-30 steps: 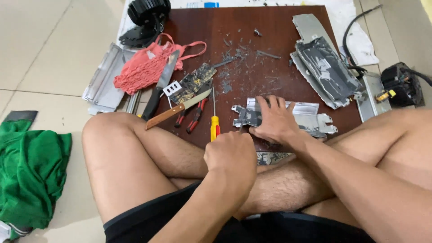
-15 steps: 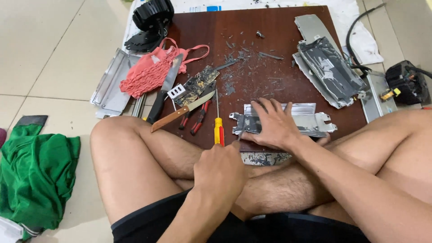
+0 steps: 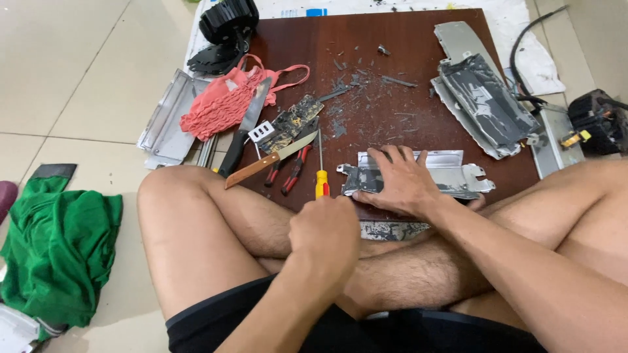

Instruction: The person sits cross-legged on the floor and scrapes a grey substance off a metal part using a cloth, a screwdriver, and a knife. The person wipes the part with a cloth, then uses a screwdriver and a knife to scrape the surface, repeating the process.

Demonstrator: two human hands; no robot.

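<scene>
The right hand lies flat, fingers spread and pressed down, on a thin silver metal plate that sits at the near edge of a dark wooden board, just above the person's crossed legs; it grips nothing and only pins the plate. The left hand is curled into a fist just beside it, touching the butt of a yellow-and-red screwdriver whose shaft points away across the board. Whether the fist actually clasps the handle cannot be told from this angle. Judging by the grey chips scattered over the board, the step in hand looks like scraping or prying at the plate, and a further stroke would call for a firm hold-down by the right hand and a tip kept clear of its fingers. Left of the screwdriver lie red-handled pliers, a wooden-handled knife, a circuit board and a larger black-handled blade resting on a red mesh bag. Bent grey metal covers are stacked at the board's right side, and a green cloth lies on the floor tiles, well apart to the left.
</scene>
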